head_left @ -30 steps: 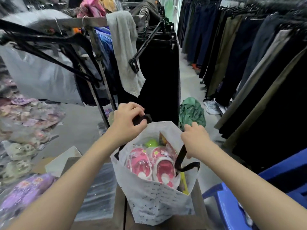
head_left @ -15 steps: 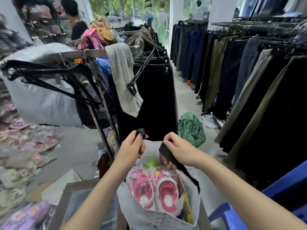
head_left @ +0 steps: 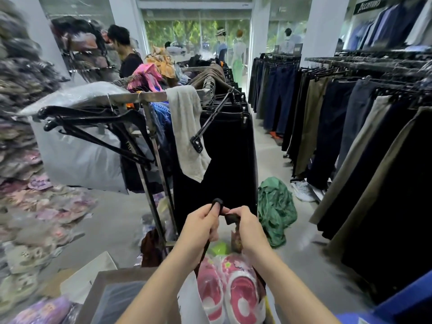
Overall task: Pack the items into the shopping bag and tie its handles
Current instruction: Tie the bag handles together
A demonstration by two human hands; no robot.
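A white shopping bag stands at the bottom centre, partly cut off by the frame. Inside it lie pink children's shoes in clear wrapping and a green item. My left hand grips one black handle strap, whose loop sticks up above my fingers. My right hand grips the other black handle strap. Both hands meet above the bag's mouth, the two straps touching between them.
A metal clothes rack with black trousers and hangers stands just ahead. Trouser racks line the right. Packaged slippers pile on the left. A green garment lies on the floor. A blue chair is bottom right. A person stands far back.
My hands drew the two handle straps together above the bag, from apart at its sides to touching. The view tilted upward, showing more of the shop.
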